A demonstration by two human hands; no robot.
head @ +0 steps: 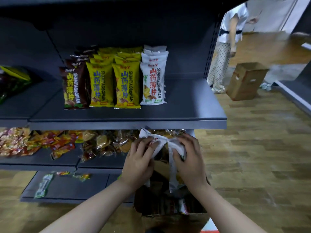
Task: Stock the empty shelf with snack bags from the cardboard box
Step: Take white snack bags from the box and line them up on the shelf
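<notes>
Both hands hold white snack bags (162, 143) just below the front lip of the dark shelf (185, 115). My left hand (138, 163) grips the left side of the bundle and my right hand (189, 158) grips the right side. Under the hands stands the open cardboard box (171, 214) with more bags inside. On the shelf stand rows of brown bags (75, 86), yellow bags (114, 84) and white bags (154, 81). The shelf's right part is bare.
Wrapped sweets and biscuits (104, 143) lie on the lower shelf, with green packets (42, 186) on the bottom one. Another person (227, 47) stands at the right by a second cardboard box (245, 81) on the wooden floor.
</notes>
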